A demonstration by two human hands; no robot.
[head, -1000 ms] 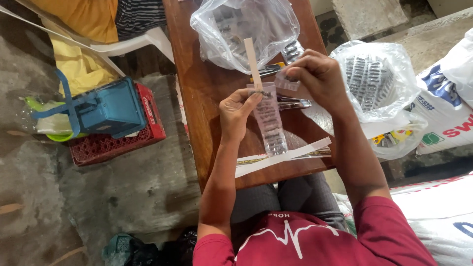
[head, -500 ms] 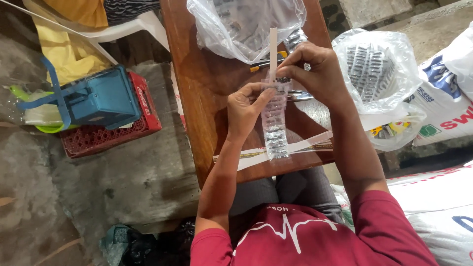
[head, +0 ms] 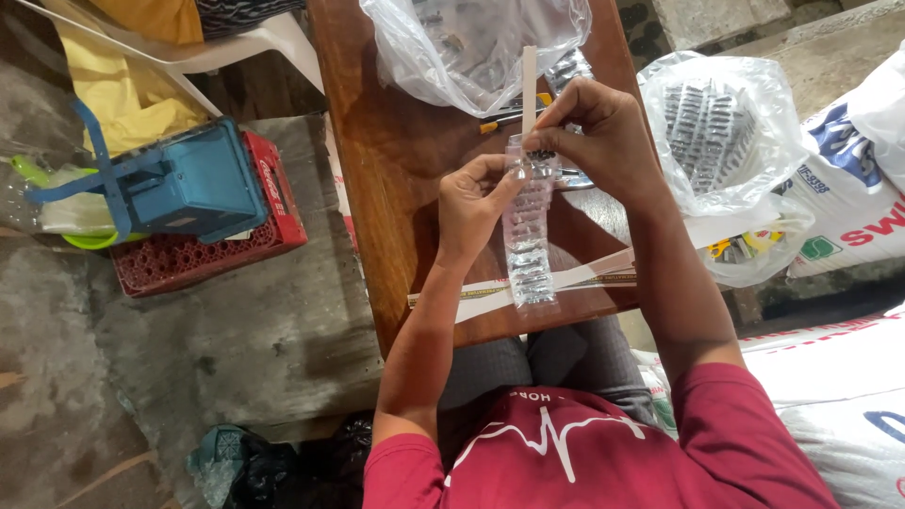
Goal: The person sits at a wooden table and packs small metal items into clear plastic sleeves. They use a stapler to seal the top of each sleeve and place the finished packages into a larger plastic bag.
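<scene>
A long, narrow clear plastic packet point(head: 528, 240) hangs upright over the brown wooden table point(head: 396, 188). My left hand point(head: 471, 203) pinches its top edge from the left. My right hand point(head: 603, 137) grips the same top from the right, together with a thin pale strip point(head: 529, 90) that sticks straight up. Both hands meet above the table's middle. White paper strips point(head: 575, 281) lie across the table near its front edge, under the packet's lower end.
A clear bag of small packets point(head: 471, 47) sits at the table's far end. Another clear bag point(head: 721, 127) rests on white sacks point(head: 848, 198) to the right. Left, on the concrete floor, are a blue box point(head: 189, 184) on a red crate point(head: 207, 254) and a white plastic chair point(head: 273, 42).
Both hands have raised the packet and the pale strip slightly away from me, and the strip now stands more upright. The camera view has shifted a little.
</scene>
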